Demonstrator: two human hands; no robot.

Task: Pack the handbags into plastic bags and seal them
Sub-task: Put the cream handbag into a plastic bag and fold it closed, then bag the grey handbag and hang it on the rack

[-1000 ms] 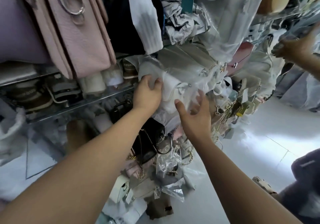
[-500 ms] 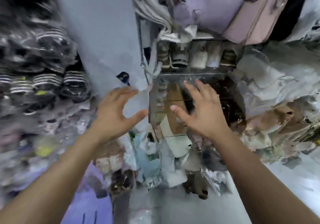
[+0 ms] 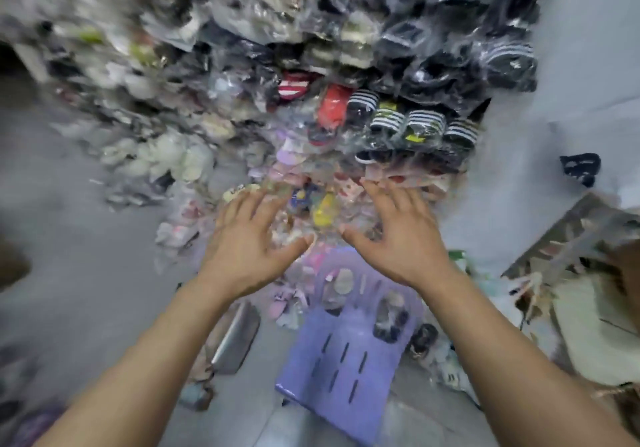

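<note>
ok so my left hand point(image 3: 252, 239) and right hand point(image 3: 398, 235) are both out in front of me, fingers spread wide, backs toward the camera, holding nothing, thumbs pointing at each other with a gap between. they hang in front of a huge pile of plastic-wrapped stuff point(image 3: 311, 66), looks like mostly footwear, with a row of black-and-white striped slippers point(image 3: 422, 124) in clear bags up and to the right of the hands. below my wrists a purple slotted stool point(image 3: 346, 360) sits on the grey floor point(image 3: 69, 273). handbags: honestly can't tell where they are, the whole view is smeared. there's a pale blurry shape point(image 3: 588, 336) at the far right edge, can't tell if that's one
</note>
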